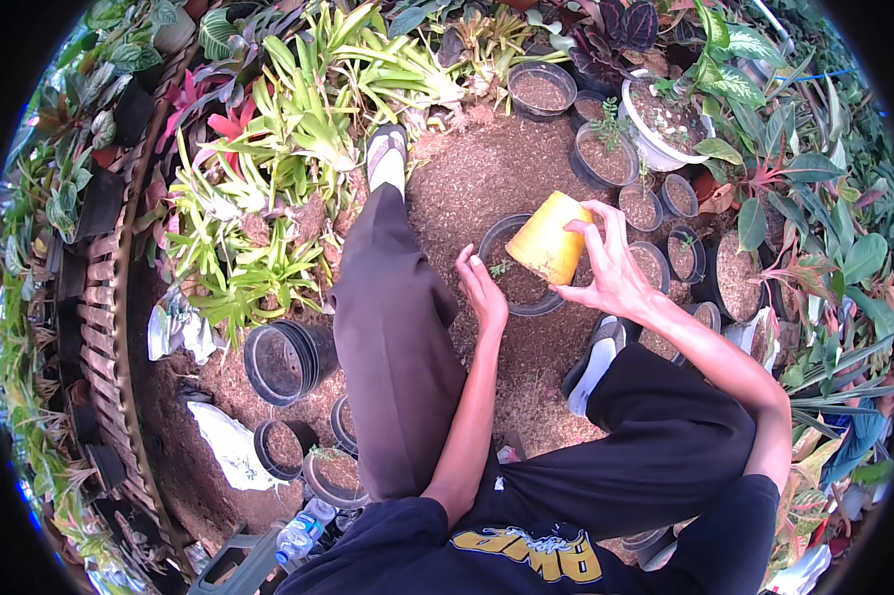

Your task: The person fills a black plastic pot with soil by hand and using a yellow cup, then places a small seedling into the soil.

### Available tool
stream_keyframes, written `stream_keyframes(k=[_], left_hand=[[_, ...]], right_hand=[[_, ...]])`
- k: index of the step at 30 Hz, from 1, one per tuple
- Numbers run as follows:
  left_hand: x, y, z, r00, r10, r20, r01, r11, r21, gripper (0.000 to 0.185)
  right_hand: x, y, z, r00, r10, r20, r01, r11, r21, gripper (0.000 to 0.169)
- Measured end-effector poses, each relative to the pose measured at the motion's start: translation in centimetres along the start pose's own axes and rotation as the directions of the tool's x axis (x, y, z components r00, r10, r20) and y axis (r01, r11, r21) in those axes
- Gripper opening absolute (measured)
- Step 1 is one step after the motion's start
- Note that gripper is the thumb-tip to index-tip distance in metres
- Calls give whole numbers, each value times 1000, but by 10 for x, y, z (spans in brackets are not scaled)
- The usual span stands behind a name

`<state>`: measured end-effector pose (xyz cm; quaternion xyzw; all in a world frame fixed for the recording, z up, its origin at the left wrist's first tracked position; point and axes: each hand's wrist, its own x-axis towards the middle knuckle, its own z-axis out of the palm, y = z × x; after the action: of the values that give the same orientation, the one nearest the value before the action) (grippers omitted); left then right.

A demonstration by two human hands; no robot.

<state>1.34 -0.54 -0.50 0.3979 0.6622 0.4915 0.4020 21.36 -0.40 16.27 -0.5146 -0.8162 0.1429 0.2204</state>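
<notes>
A yellow plastic pot (549, 239) is tilted on its side in my right hand (609, 260), whose fingers and thumb grip its narrower end. Just left of it, my left hand (482, 288) is raised with its fingers apart and nothing in it. Under the yellow pot stands a round black pot (534, 309) filled with brown soil, a small green seedling (501, 268) showing near its left side. The yellow pot hides part of the black pot. What the yellow pot holds inside cannot be seen.
Soil-filled pots (603, 156) and a white pot (659, 152) stand at right. Uprooted green bromeliads (298, 134) lie at upper left. Nested black pots (276, 364), a white sack (231, 446) and a plastic bottle (302, 532) are at lower left. Loose soil mix (476, 178) covers the ground ahead.
</notes>
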Motion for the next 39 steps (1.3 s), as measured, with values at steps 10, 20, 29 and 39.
stream_keyframes(k=[10, 20, 29, 39], left_hand=[[-6, 5, 0, 999, -35, -19, 36, 998, 58, 43], [-8, -1, 5, 997, 22, -68, -17, 997, 74, 42], [-12, 8, 10, 998, 16, -58, -10, 994, 108, 40], [9, 1, -3, 992, -39, -118, 37, 999, -14, 42]], right_hand=[[2, 4, 0, 1000, -25, -3, 25, 999, -21, 90], [4, 9, -4, 996, -70, -49, 69, 997, -18, 88], [3, 12, -5, 989, -125, -83, 126, 992, 7, 87], [-1, 20, -5, 981, -174, -86, 177, 984, 23, 88]])
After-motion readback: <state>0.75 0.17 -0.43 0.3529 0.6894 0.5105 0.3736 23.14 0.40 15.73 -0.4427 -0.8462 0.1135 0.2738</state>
